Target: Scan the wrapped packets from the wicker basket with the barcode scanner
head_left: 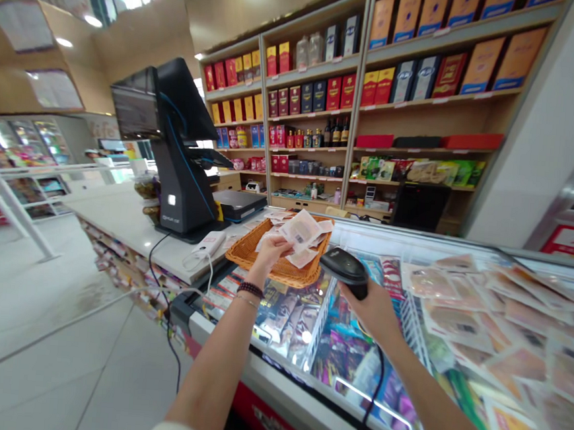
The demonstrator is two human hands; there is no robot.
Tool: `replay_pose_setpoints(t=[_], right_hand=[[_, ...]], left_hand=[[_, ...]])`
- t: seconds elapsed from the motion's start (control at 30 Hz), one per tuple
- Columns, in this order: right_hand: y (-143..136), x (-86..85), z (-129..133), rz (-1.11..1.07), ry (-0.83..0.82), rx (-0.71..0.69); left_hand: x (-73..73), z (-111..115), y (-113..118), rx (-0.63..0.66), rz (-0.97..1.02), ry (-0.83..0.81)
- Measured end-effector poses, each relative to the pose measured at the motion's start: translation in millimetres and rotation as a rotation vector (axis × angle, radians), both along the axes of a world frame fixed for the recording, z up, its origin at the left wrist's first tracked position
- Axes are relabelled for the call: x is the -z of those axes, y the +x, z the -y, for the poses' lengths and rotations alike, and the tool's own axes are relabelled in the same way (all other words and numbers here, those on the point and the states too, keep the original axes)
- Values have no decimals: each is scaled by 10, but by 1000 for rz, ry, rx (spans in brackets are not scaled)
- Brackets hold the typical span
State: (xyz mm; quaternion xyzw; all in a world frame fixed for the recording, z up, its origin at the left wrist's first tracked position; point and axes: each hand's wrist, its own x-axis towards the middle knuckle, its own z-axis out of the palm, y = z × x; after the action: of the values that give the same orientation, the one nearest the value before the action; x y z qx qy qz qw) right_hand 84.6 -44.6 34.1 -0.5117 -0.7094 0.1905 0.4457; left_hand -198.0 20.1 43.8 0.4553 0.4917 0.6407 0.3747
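My left hand [273,248] pinches a flat clear-and-white packet [300,229] by its near edge, with a label showing on it. Below the packet sits an orange wicker basket [244,255] holding several similar packets. My right hand [370,302] is wrapped round the handle of a black barcode scanner [346,267]. The scanner's head points left toward the packet, a short distance from it. From the scanner's grip a black cable [375,394] hangs down. The basket rests on the glass top of a chest freezer [279,367].
Many flat packets [502,318] lie spread over the freezer's right side. Bagged goods show through the glass. On the left counter [118,212] stand a black checkout terminal [177,160] and a white power strip [205,248]. Cables trail nearby. Shelves of boxes [311,97] line the back.
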Motion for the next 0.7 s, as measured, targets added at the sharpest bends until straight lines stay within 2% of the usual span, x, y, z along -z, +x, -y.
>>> replay_pose_setpoints(t=[0.2, 0.33, 0.47, 0.7], right_hand=[[133, -138, -15, -164, -59, -2], [362, -289, -3, -268, -74, 30], [687, -427, 64, -379, -65, 61], [1321, -515, 216, -483, -2, 178]], left_hand=[[-95, -47, 36, -28, 33, -19], [-222, -165, 301, 20, 65, 18], [-326, -325, 838, 158, 105, 63], [-332, -548, 2100, 384, 173, 9]])
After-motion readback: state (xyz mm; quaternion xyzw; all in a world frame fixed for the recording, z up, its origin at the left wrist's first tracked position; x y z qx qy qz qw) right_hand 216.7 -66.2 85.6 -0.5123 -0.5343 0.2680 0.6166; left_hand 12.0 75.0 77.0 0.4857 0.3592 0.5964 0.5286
